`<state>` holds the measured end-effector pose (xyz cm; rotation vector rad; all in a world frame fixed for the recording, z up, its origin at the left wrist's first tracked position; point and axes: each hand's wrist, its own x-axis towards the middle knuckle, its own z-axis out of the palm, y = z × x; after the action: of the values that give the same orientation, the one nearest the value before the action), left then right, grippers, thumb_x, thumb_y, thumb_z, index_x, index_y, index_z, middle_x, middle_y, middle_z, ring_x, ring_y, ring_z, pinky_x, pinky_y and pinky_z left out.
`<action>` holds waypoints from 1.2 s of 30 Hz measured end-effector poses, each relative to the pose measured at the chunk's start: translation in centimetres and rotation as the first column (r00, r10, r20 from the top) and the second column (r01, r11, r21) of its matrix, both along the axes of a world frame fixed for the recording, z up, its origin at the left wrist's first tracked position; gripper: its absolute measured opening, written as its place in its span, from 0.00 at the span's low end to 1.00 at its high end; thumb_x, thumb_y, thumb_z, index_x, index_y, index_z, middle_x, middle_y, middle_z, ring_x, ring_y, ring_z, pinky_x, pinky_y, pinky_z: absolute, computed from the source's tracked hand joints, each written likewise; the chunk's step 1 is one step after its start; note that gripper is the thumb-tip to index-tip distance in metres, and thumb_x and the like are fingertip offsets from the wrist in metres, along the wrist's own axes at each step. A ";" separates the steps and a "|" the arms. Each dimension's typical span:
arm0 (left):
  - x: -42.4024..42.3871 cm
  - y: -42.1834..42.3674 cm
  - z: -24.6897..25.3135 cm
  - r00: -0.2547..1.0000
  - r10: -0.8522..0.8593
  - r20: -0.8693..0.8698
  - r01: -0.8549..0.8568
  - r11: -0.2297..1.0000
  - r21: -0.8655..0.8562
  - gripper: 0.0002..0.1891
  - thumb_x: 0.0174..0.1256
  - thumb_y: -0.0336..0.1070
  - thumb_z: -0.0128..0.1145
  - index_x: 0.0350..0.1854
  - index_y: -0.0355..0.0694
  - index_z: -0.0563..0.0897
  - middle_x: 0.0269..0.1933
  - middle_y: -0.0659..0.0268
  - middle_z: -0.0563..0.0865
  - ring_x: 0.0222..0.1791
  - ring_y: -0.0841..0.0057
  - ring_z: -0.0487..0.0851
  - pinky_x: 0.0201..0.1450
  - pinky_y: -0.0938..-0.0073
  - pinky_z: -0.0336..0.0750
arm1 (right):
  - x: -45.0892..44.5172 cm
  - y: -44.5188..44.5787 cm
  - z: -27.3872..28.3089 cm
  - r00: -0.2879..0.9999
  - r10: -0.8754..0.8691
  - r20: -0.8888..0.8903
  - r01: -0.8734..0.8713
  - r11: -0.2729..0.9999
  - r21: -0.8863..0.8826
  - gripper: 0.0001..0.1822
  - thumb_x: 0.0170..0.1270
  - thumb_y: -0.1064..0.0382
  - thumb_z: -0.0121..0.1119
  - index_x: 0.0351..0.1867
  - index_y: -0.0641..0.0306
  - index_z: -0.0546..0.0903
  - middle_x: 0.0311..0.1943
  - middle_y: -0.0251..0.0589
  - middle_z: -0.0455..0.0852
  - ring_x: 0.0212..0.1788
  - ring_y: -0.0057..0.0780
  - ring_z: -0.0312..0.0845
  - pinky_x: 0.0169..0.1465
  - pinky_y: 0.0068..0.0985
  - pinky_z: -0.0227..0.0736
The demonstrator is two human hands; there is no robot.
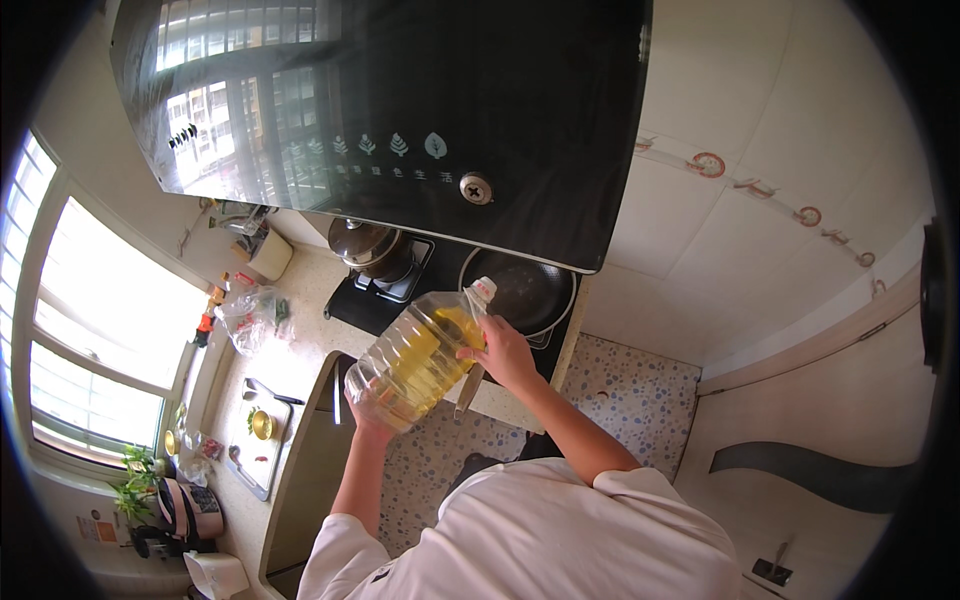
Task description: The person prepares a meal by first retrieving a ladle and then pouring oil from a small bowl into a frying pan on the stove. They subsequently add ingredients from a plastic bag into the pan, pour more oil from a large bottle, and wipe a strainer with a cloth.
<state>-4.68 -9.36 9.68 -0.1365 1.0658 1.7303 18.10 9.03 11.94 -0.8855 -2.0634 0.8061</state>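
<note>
A large clear plastic bottle (pixel 416 360), part filled with yellow oil, is held tilted in both my hands. Around its neck end, by the white cap (pixel 484 289), my right hand (pixel 504 351) is closed. My left hand (pixel 369 409) supports the bottle's base end. Beyond the cap lies a black frying pan (pixel 525 289) on the gas stove, its handle (pixel 469 390) pointing towards me. Whether the cap is on fully or oil is flowing cannot be told.
A dark range hood (pixel 420 97) overhangs the stove. Left of the pan stands a lidded pot (pixel 367 247). On the counter are plastic bags (pixel 251 315), a cutting board (pixel 262 457) with a small golden bowl (pixel 262 425), and a rice cooker (pixel 199 510). A sink (pixel 304 480) lies nearer.
</note>
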 end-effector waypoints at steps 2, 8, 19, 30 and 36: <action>0.7 0.6 -0.3 0.987 -0.093 0.128 0.063 0.974 0.219 0.34 0.77 0.66 0.35 0.69 0.44 0.73 0.62 0.54 0.80 0.63 0.53 0.77 0.66 0.43 0.73 | -0.1 0.1 1.0 1.000 -0.016 -0.024 0.016 0.999 0.036 0.34 0.48 0.42 0.78 0.47 0.64 0.77 0.34 0.42 0.79 0.32 0.43 0.80 0.34 0.36 0.76; 1.4 1.9 -1.6 0.976 -0.124 0.181 0.045 0.920 0.390 0.30 0.77 0.58 0.42 0.70 0.42 0.73 0.62 0.57 0.81 0.61 0.58 0.79 0.63 0.50 0.78 | -0.5 0.9 5.3 1.000 0.010 -0.001 -0.010 0.987 0.163 0.36 0.48 0.42 0.78 0.52 0.63 0.78 0.35 0.41 0.79 0.31 0.40 0.80 0.33 0.33 0.77; 3.8 4.2 -1.6 0.998 -0.058 0.006 0.041 0.765 0.643 0.32 0.73 0.58 0.55 0.71 0.43 0.72 0.67 0.57 0.78 0.64 0.58 0.79 0.65 0.52 0.79 | -0.8 2.3 16.4 0.937 0.311 -0.158 -0.260 0.925 0.278 0.16 0.69 0.58 0.63 0.55 0.60 0.80 0.36 0.41 0.79 0.32 0.41 0.80 0.36 0.34 0.77; 3.1 -1.1 -4.0 0.993 0.115 0.016 -0.093 0.702 0.706 0.33 0.72 0.60 0.55 0.72 0.45 0.71 0.69 0.61 0.77 0.66 0.60 0.77 0.69 0.53 0.74 | 3.9 2.9 13.4 0.761 0.330 -0.558 -0.551 0.783 -0.288 0.17 0.78 0.60 0.54 0.63 0.62 0.74 0.49 0.35 0.80 0.44 0.19 0.76 0.50 0.19 0.73; 4.0 -7.8 -6.0 0.971 0.217 0.099 -0.230 0.739 0.633 0.34 0.72 0.61 0.54 0.73 0.45 0.71 0.69 0.61 0.77 0.66 0.60 0.77 0.70 0.53 0.73 | 0.6 0.7 14.4 0.713 0.544 -0.442 -0.664 0.725 -0.180 0.22 0.70 0.61 0.67 0.63 0.62 0.78 0.53 0.35 0.81 0.50 0.19 0.78 0.54 0.20 0.73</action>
<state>-0.72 -17.16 3.63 0.1641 0.3933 2.2206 18.70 9.70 26.33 -0.1346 -1.9100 1.5867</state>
